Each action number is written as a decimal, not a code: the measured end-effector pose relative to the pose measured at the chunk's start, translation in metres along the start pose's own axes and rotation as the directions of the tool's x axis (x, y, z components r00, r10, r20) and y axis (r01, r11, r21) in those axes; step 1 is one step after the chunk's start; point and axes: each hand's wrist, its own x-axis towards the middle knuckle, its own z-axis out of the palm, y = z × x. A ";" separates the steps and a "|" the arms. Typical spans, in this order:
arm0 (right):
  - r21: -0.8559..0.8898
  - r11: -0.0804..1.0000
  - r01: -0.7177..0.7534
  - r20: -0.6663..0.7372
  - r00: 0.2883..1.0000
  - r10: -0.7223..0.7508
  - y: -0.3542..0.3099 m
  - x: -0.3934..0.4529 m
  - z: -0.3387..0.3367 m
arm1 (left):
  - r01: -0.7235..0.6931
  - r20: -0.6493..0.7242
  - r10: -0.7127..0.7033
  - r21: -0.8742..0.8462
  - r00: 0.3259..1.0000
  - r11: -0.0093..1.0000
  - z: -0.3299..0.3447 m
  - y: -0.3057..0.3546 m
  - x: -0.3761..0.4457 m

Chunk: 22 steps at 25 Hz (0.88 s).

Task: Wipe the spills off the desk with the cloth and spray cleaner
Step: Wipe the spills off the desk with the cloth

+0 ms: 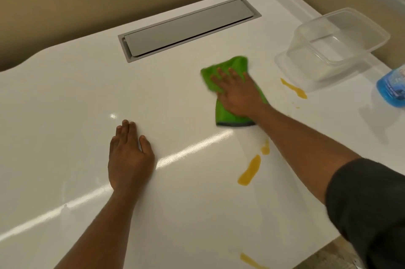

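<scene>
Hands both lie flat: right hand (237,95) presses the green cloth (232,93) onto the counter (76,97), left hand (129,159) braces bare. Yellow spills (249,170) near the cloth (spray bottle (392,89) beyond) could smear if dragged through.

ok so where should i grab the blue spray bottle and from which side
Only the lower body of the blue spray bottle shows at the right frame edge; its neck and trigger are out of view. It stands on the desk beside the clear container. Probably best to wrap the right hand round the body from the near, open side, away from the container.
</scene>
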 end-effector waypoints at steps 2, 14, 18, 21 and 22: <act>0.010 0.973 0.230 -0.021 0.973 -0.230 -0.004 -0.048 0.010 | 0.005 0.007 -0.005 0.002 1.000 1.000 -0.001 -0.001 0.000; 0.165 0.922 -0.349 0.039 0.937 0.348 -0.006 0.106 -0.014 | 0.013 -0.019 -0.013 0.008 1.000 1.000 -0.002 0.003 -0.001; 0.040 0.998 0.039 0.044 0.998 -0.041 -0.095 0.089 -0.013 | 0.006 -0.031 -0.006 -0.002 0.999 1.000 -0.002 0.003 0.000; 0.010 0.933 0.358 0.044 0.932 -0.359 -0.109 0.024 -0.002 | -0.002 -0.021 0.002 0.000 1.000 1.000 -0.003 0.005 -0.001; 0.025 0.917 0.399 0.037 0.916 -0.400 -0.095 0.005 0.001 | 0.002 -0.019 -0.002 0.000 1.000 1.000 -0.004 0.004 -0.001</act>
